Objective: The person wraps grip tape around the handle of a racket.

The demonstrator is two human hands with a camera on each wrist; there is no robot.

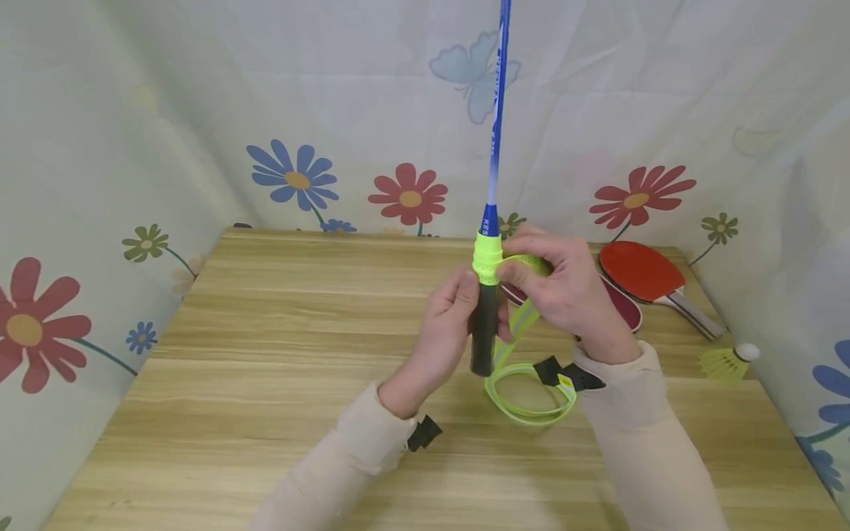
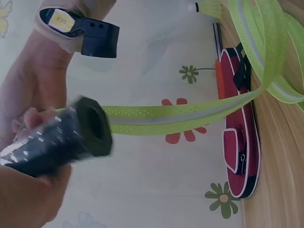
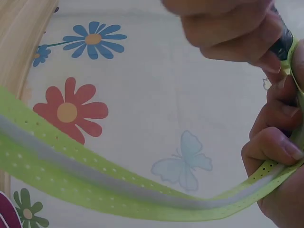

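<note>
A badminton racket with a blue shaft (image 1: 495, 147) stands nearly upright over the table, its head out of view. My left hand (image 1: 441, 328) grips its black handle (image 1: 484, 332); the hexagonal butt end (image 2: 97, 126) shows in the left wrist view. Neon yellow-green grip tape (image 1: 488, 258) is wrapped round the top of the handle, just under the blue cone. On the right, my right hand (image 1: 564, 284) pinches the loose run of that perforated tape (image 3: 99, 175), which has a grey centre stripe. From there the tape hangs down into a loose coil (image 1: 531, 419) on the table.
At the back right of the wooden table (image 1: 299, 332) lie a red table tennis paddle (image 1: 640, 269) and a maroon case (image 2: 235, 147) with white piping. A yellow shuttlecock (image 1: 728, 361) rests by the right edge. Flower-printed cloth (image 1: 345, 88) surrounds the table's back and sides.
</note>
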